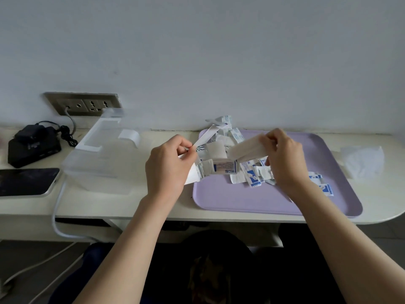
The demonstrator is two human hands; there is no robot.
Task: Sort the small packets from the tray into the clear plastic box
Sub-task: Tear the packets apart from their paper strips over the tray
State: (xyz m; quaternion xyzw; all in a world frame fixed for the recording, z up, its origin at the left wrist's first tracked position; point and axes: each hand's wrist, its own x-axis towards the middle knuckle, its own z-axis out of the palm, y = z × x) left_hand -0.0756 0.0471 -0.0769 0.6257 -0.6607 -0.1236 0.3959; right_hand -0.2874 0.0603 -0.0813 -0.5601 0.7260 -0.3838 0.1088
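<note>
A lilac tray lies on the table right of centre, with a heap of small white and blue packets on its far left part. My left hand hovers at the tray's left edge and pinches a bunch of long white packets that stick up and down from its fingers. My right hand is over the tray and grips a stack of flat white packets, blurred. The clear plastic box stands to the left with its lid raised at the back.
A dark tablet and a black charger box with cables lie at the far left. A wall socket panel sits behind the box. A crumpled clear bag lies right of the tray. A white cable hangs off the table's front edge.
</note>
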